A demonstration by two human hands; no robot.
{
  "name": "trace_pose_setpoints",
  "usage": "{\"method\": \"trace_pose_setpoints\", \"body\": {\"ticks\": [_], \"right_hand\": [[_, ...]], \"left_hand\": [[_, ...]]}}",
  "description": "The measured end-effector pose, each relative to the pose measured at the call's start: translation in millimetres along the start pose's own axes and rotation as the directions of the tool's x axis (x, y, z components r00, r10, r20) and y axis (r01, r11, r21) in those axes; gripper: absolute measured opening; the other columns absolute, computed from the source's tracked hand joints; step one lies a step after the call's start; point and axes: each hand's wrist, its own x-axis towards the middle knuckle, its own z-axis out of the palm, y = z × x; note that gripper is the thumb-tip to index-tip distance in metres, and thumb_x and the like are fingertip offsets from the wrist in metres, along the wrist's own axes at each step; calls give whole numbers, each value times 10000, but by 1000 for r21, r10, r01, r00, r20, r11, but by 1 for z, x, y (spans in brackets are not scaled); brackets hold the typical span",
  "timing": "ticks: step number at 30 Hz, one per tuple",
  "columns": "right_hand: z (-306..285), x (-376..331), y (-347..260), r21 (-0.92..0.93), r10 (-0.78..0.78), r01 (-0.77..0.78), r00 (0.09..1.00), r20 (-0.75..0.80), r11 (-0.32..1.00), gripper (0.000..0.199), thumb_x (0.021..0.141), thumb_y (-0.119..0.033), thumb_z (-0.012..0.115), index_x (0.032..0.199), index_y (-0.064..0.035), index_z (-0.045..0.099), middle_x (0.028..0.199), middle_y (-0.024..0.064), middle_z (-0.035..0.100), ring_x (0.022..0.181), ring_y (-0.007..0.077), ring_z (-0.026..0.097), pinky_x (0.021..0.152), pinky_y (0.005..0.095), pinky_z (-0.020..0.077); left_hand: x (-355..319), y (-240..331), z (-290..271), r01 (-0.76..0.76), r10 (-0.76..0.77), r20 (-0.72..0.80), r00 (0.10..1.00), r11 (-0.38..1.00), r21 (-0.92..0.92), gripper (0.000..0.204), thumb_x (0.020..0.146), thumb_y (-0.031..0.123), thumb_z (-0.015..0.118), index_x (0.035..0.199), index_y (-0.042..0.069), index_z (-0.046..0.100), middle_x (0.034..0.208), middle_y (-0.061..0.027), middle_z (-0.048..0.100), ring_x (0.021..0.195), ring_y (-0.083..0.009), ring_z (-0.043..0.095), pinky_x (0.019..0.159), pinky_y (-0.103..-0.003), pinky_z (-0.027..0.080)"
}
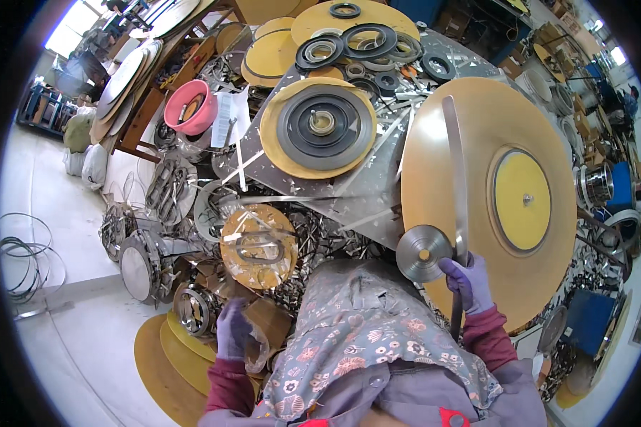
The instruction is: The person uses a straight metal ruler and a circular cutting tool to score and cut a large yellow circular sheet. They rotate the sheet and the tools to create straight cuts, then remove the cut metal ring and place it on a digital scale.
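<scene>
Your right hand (468,283) is clamped on the metal strip (454,178) running across the big golden disc (488,192), the small coil (424,252) beside it barely wound, while your left hand (233,329) grips crumpled wrapping (258,349) low down.

Two gloved hands were in view, the left hand (233,333) and the right hand (468,282). There was one pink bowl (190,107), one large tan disc (488,196) with one yellow centre (522,201), and one small coil of metal strip (424,252). The black rings (367,40) piled at the top were too many and too overlapped to count.
</scene>
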Motion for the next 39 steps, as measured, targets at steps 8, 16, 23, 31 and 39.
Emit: {"method": "trace_pose_setpoints", "body": {"ticks": [8,16,23,31,39], "right_hand": [[-2,4,3,85,-7,15,995,-97,996,256,799,-208,742,775,-66,531,523,-48,420,377,40,350,352,218,242],[-18,34,-8,196,-20,76,962,-273,978,197,810,-157,718,817,-58,548,537,-54,424,383,36,337,357,213,231],[-34,50,0,253,0,85,947,-321,964,208,794,-156,741,836,-63,560,548,-56,431,386,39,336,357,219,231],[-38,36,-1,242,35,44,949,-314,969,208,809,-149,725,812,-86,527,521,-59,395,367,37,314,348,218,209],[-30,52,-6,176,15,36,961,-278,984,213,805,-167,729,829,-79,537,546,-57,409,387,33,332,360,212,225]], "left_hand": [[18,-69,-78,395,-398,12,917,906,-155,230,916,236,557,1045,57,618,683,40,539,519,-79,451,473,-239,396],[0,18,118,-458,279,421,863,784,420,415,892,-38,487,1305,5,497,829,-38,629,701,-87,570,646,-233,482],[8,14,204,-728,64,784,618,422,540,468,839,-35,570,1296,52,517,767,-49,623,624,-82,566,585,-263,475],[42,45,144,-515,514,-7,857,857,-6,358,929,232,536,1216,21,519,658,56,454,518,-38,368,456,-203,286],[14,7,99,72,-113,141,984,961,268,146,925,174,537,924,39,593,605,17,479,407,-67,376,349,-230,257]]}}
